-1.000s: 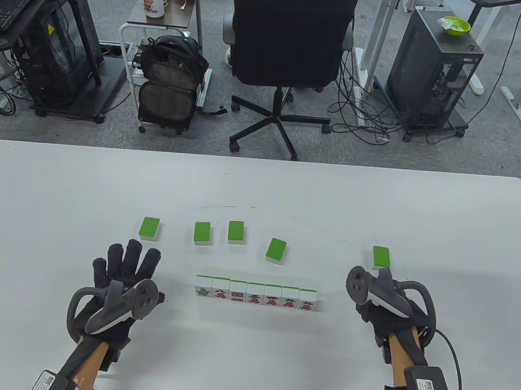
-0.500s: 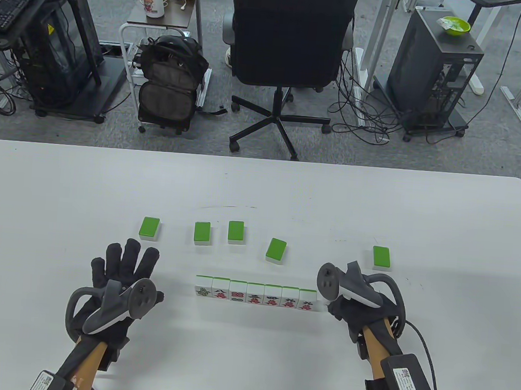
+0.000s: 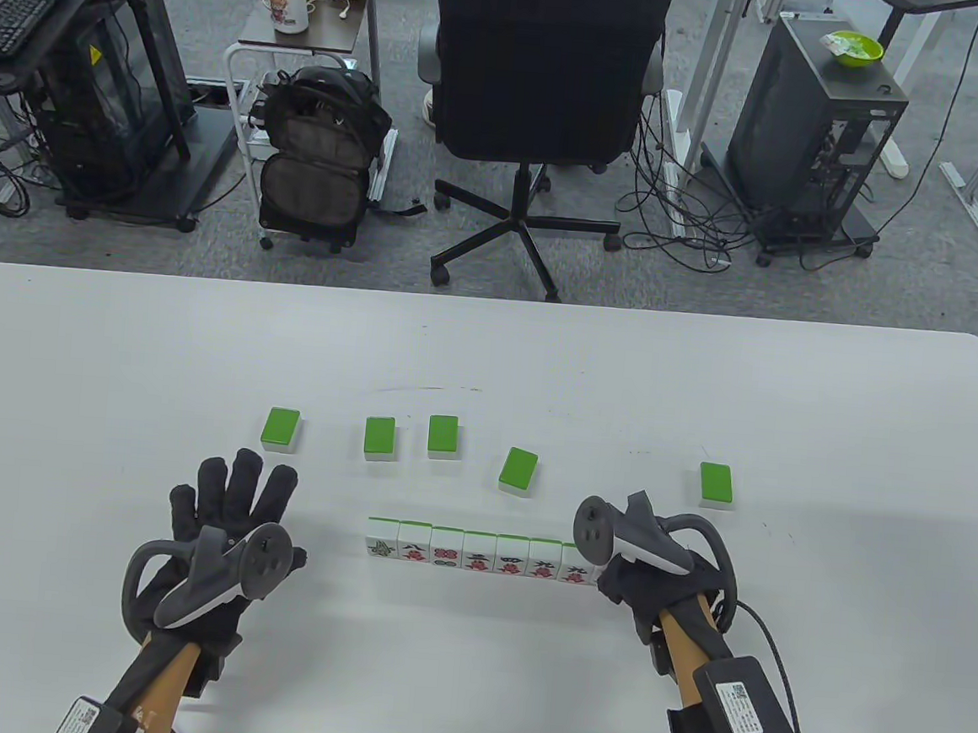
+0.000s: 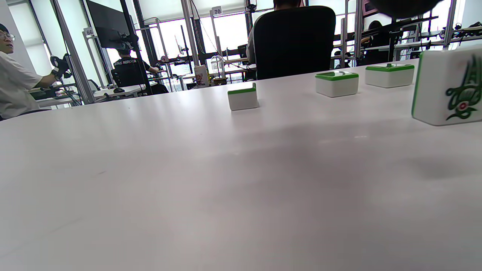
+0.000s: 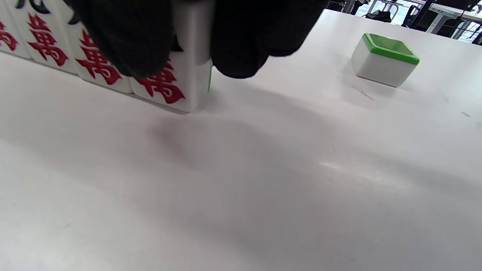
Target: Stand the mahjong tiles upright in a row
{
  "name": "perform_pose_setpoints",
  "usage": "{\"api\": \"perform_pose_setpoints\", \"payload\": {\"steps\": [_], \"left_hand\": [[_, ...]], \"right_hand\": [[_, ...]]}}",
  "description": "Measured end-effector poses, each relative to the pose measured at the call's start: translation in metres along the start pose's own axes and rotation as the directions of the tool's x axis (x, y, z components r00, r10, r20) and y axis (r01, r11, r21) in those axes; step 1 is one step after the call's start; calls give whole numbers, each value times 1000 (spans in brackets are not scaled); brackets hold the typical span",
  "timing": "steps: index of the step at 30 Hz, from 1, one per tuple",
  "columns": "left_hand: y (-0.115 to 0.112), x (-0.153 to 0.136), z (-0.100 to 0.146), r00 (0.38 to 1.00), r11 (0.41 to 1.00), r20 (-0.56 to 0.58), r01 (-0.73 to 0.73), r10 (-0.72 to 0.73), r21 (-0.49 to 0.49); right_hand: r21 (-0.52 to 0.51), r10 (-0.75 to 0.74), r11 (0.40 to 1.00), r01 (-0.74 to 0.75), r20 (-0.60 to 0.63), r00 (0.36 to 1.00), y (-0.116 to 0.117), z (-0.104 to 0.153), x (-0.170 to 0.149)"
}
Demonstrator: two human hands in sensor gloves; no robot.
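Several white mahjong tiles with green backs stand upright in a row (image 3: 480, 550) near the table's front. My right hand (image 3: 605, 572) is at the row's right end. In the right wrist view my right hand (image 5: 192, 56) pinches the rightmost tile (image 5: 188, 88) between thumb and fingers; the tile stands on the table. Several more tiles lie face down behind the row: four in a loose line (image 3: 380, 438) and one at far right (image 3: 716, 485), also in the right wrist view (image 5: 384, 59). My left hand (image 3: 234, 494) rests flat with fingers spread, left of the row.
The white table (image 3: 490, 358) ends at its far edge, with an office chair (image 3: 547, 58) behind it. In the left wrist view the row's leftmost tile (image 4: 448, 88) stands at right, with three face-down tiles (image 4: 336, 83) beyond.
My right hand has moved left, from beside the far-right face-down tile to the right end of the row, where it now holds the end tile. My left hand has barely moved.
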State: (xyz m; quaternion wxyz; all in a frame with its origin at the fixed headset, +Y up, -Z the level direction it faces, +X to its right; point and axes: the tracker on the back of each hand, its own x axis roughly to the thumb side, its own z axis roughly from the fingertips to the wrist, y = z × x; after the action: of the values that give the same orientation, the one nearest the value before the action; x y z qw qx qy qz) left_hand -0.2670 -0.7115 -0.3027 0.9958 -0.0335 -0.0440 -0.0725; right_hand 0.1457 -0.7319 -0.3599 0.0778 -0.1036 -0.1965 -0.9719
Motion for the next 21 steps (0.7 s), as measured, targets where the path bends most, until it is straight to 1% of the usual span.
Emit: {"api": "perform_pose_setpoints", "payload": {"steps": [5, 8, 13, 14, 17, 19, 21], "left_hand": [[0, 0, 0, 1000, 1000, -1, 2, -2, -2], [0, 0, 0, 1000, 1000, -2, 3, -3, -4], [1, -1, 1, 1000, 1000, -8, 0, -1, -3], [1, -1, 1, 1000, 1000, -10, 1, -1, -4], [1, -2, 1, 1000, 1000, -15, -1, 1, -7], [1, -2, 2, 1000, 1000, -19, 0, 0, -7], [0, -2, 2, 1000, 1000, -22, 0, 0, -7]], "right_hand": [[-14, -23, 1000, 23, 6, 1000, 1, 0, -2], [2, -32, 999, 32, 20, 999, 0, 2, -4], [66, -65, 996, 63, 26, 998, -17, 18, -19], [54, -64, 997, 64, 10, 998, -21, 22, -24], [-31, -60, 998, 58, -70, 996, -32, 28, -41], [-81, -84, 994, 73, -142, 986, -34, 27, -53], [-123, -69, 992, 39, -247, 967, -30, 20, -64]]}}
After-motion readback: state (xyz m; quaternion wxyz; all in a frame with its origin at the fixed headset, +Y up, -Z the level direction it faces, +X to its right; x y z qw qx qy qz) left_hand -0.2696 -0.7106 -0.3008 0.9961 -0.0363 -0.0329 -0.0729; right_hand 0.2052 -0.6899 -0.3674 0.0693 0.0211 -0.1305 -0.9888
